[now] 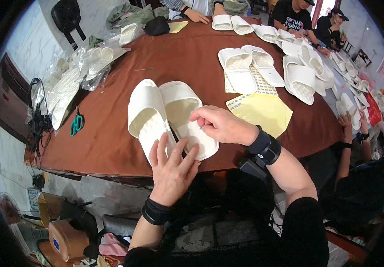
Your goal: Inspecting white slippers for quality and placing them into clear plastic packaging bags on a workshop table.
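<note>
Two white slippers lie side by side on the brown tablecloth in front of me, toes pointing away: a left slipper (146, 100) and a right slipper (180, 95). My left hand (174, 171) is open, its spread fingers resting on the heel ends of both. My right hand (227, 125) is closed over the right slipper's insole, with fingers curled and thumb and fingertips together. Just below those fingertips a small dark mark (201, 128) shows on the insole. Whether the fingers pinch anything is too small to tell.
Beyond my right hand lie a yellow backing sheet (263, 114) and another slipper pair (237, 66) on a label sheet. More slippers (301, 80) line the right side. Teal scissors (77, 123) and bagged slippers (67, 86) are at left. Other people's hands (196, 16) work around the table.
</note>
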The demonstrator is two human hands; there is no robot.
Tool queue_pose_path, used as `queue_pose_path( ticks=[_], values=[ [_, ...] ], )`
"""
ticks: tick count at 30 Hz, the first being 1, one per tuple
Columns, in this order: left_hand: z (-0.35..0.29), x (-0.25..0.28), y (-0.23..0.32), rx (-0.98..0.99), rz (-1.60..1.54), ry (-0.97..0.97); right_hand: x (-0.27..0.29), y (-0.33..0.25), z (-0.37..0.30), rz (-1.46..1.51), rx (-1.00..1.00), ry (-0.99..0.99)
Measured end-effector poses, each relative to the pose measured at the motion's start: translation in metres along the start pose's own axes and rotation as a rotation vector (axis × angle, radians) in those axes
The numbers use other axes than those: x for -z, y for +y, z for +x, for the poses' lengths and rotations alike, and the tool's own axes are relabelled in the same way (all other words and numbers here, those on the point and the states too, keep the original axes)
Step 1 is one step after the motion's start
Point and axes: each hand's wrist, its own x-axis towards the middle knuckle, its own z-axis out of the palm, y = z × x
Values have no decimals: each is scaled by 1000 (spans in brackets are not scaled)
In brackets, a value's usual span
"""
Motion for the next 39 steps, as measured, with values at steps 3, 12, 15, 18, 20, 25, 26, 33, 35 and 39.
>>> queue_pose_path(
  ticks=[3,12,15,18,20,25,26,33,35,39],
  values=[
    [0,-2,0,-4,1,19,0,3,1,13,-9,-12],
    [-2,-1,-1,7,14,34,-1,3,4,115,-67,-34],
    [-2,-1,-1,4,7,46,-1,2,5,65,-40,-24],
    [-2,-2,-1,-1,-1,56,-1,1,6,63,-46,-27],
    [-4,-1,-1,4,-3,61,-2,0,6,51,-50,-29],
    [-3,0,0,-3,-1,59,-3,0,5,90,-54,-14],
    [-4,0,0,6,-2,75,-3,0,5,139,-96,-19],
    [-5,0,-1,2,-13,76,0,1,2,271,-88,33],
    [-5,0,-2,1,-12,77,-1,1,2,247,-67,11],
    [-5,-1,-1,-2,-11,79,-5,0,5,253,-16,-12]
  ],
)
